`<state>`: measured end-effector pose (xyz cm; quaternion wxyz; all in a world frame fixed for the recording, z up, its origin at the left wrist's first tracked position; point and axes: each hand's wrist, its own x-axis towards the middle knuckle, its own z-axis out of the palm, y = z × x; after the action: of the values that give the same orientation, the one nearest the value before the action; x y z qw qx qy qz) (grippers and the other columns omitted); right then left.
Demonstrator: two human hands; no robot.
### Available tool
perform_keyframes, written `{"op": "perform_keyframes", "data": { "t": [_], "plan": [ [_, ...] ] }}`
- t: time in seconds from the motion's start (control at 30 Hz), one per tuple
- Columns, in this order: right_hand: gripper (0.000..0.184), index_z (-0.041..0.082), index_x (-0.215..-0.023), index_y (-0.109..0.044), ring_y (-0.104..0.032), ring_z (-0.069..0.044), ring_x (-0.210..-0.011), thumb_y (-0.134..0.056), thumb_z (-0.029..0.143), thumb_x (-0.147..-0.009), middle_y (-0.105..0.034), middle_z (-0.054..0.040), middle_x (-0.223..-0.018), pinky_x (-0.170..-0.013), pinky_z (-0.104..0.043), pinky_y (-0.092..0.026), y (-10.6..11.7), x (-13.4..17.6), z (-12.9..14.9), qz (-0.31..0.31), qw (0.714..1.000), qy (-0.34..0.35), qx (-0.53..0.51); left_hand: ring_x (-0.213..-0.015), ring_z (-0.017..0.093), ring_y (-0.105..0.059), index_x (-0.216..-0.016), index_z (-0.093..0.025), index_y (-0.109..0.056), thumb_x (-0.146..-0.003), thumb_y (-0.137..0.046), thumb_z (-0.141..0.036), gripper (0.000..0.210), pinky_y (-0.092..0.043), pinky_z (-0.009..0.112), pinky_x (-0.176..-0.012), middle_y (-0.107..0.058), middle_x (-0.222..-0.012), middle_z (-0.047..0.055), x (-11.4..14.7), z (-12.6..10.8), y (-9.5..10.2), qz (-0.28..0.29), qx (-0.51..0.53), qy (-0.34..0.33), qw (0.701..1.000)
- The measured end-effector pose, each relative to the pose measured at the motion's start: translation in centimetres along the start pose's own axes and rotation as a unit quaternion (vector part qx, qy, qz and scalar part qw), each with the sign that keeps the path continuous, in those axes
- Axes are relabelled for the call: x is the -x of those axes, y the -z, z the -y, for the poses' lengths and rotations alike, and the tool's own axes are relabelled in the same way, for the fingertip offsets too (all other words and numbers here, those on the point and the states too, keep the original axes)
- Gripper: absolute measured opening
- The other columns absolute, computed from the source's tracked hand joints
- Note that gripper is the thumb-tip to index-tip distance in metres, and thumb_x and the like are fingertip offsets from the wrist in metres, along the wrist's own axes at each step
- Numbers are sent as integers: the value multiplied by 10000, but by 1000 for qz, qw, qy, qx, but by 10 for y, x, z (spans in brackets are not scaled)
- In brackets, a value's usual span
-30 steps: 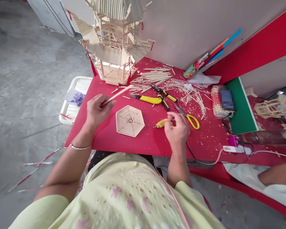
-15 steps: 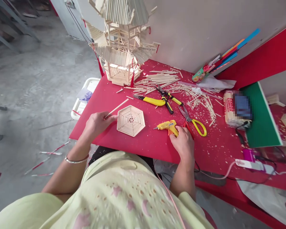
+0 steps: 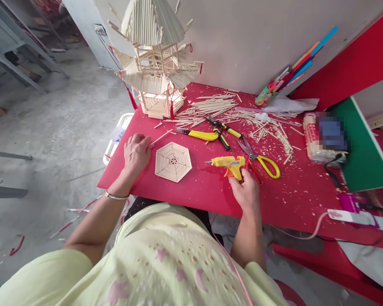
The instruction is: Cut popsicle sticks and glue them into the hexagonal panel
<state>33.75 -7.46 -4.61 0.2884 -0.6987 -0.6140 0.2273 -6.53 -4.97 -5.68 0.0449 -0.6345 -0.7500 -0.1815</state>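
Note:
Between the fingers of my left hand (image 3: 136, 155), back of the hand up, is a thin wooden stick (image 3: 162, 137) angled away to the right. Just beside that hand lies a flat hexagonal panel (image 3: 173, 162) built of sticks in rings, with a small star-like centre. My right hand (image 3: 247, 191) is closed round the handle of a yellow glue gun (image 3: 228, 162), whose nozzle points left towards the panel. Scissors (image 3: 258, 158) with red and yellow handles lie just beyond the glue gun.
A tiered stick pagoda (image 3: 159, 80) with red tassels stands at the back left. Behind the panel are a yellow cutter (image 3: 202, 135), pliers (image 3: 221, 132) and loose sticks (image 3: 215, 105). A pen holder (image 3: 264, 96), a packet (image 3: 311, 138) and a power strip (image 3: 351, 216) are to the right.
My left hand has turned palm-down and shifted slightly away from me with the stick, which sits lower. My right hand has drawn back to the glue gun's handle, and the gun looks more level.

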Motion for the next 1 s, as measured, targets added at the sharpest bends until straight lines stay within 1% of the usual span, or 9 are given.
{"op": "perform_keyframes", "data": {
  "t": [0.1,0.17,0.27,0.43,0.57,0.67,0.73,0.87,1.0],
  "plan": [
    [274,240,-1053,-682,-651,-217,-706,-676,415,-842,-689,-1,-768,-688,-340,-512,0,6,9,47,985,-50,-161,-938,267,-633,-996,-234,-753,-1046,-473,-498,388,-368,356,-702,-713,-1053,116,12,1,15,-7,13,64,998],
    [283,237,-1067,-677,-633,-179,-683,-693,420,-852,-666,26,-753,-675,-308,-510,-5,8,18,91,958,-47,-267,-814,248,-622,-788,-229,-677,-1020,-494,-594,470,-312,339,-629,-705,-878,94,25,-2,24,43,16,107,993],
    [282,230,-1049,-673,-580,-142,-652,-718,427,-852,-616,49,-720,-657,-279,-498,-20,9,35,152,914,-37,-373,-820,263,-644,-721,-238,-620,-928,-603,-672,481,-311,328,-619,-733,-870,84,40,-14,29,112,36,131,984],
    [283,230,-1016,-663,-573,-131,-655,-744,431,-834,-605,52,-740,-654,-275,-503,-38,12,59,205,879,-38,-429,-818,267,-662,-731,-259,-651,-812,-731,-641,399,-354,323,-613,-755,-845,51,33,-33,25,177,98,177,963],
    [312,232,-1092,-673,-588,-131,-696,-742,433,-863,-618,46,-791,-684,-272,-505,-39,16,61,217,873,-26,-436,-725,224,-636,-715,-248,-673,-787,-744,-579,345,-362,300,-575,-728,-752,32,24,-32,23,180,146,184,955],
    [327,233,-1059,-658,-570,-126,-684,-745,493,-881,-600,48,-782,-679,-271,-494,-38,16,60,190,870,-7,-455,-673,192,-613,-743,-224,-681,-796,-715,-566,348,-391,278,-557,-690,-694,20,21,-28,17,163,212,192,944],
    [362,241,-1020,-633,-534,-119,-642,-758,547,-872,-561,63,-741,-641,-267,-477,-39,15,60,150,876,-7,-459,-640,175,-613,-799,-205,-676,-786,-718,-551,349,-428,263,-539,-679,-689,14,18,-27,11,147,284,219,922],
    [463,253,-935,-575,-442,-101,-553,-829,611,-788,-477,92,-675,-540,-253,-411,-40,14,67,67,891,-25,-448,-618,190,-677,-1017,-177,-672,-660,-849,-492,508,-528,279,-513,-731,-765,36,11,-31,5,172,434,286,837],
    [486,252,-910,-577,-429,-100,-555,-843,631,-761,-483,83,-682,-521,-254,-407,-32,14,79,51,925,3,-375,-697,231,-730,-1157,-140,-711,-515,-973,-453,760,-602,334,-580,-782,-856,88,9,-35,5,205,536,266,775]
  ]
}}
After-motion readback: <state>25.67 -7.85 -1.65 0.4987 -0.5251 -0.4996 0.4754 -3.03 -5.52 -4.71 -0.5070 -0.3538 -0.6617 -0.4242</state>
